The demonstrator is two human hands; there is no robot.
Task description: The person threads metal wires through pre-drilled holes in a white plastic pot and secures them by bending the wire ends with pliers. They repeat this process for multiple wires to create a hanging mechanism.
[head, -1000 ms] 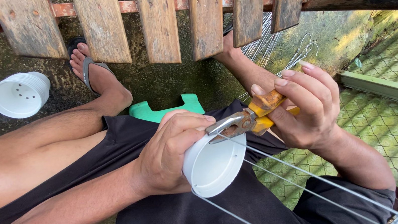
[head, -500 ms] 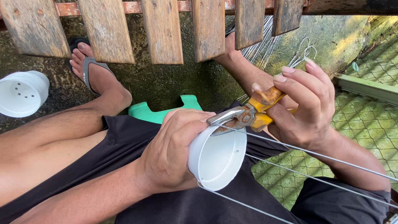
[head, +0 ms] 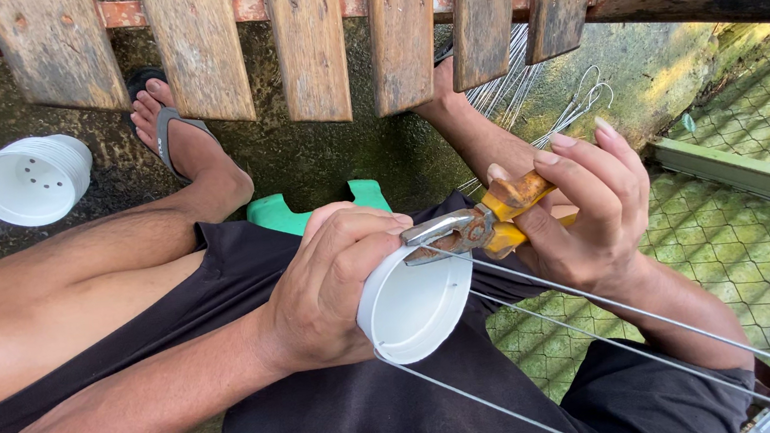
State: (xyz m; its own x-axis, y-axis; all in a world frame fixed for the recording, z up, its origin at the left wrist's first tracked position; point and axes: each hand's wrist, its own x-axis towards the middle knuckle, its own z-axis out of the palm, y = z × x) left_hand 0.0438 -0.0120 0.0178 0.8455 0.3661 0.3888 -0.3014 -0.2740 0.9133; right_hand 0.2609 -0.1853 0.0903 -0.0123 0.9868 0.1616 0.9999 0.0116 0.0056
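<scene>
Left hand (head: 330, 287) wraps around a small white plastic pot (head: 413, 306) held over the lap; right hand (head: 590, 211) squeezes orange-handled pliers (head: 479, 224), whose jaws meet thin wire (head: 612, 308) at the pot's rim. Doing this well likely means bracing the pot firmly and turning the pliers gently. Stacked white pots (head: 33, 179) sit far left of the pot; no labels show.

You hold a plain white pot (head: 412, 303) and pliers (head: 484, 222) with orange-yellow handles and grey steel jaws. Your shorts (head: 362, 425) are black, the stool (head: 306, 207) green, the wires (head: 633, 323) silver-grey. The stacked pots (head: 33, 179) are white, dotted with dark holes.
</scene>
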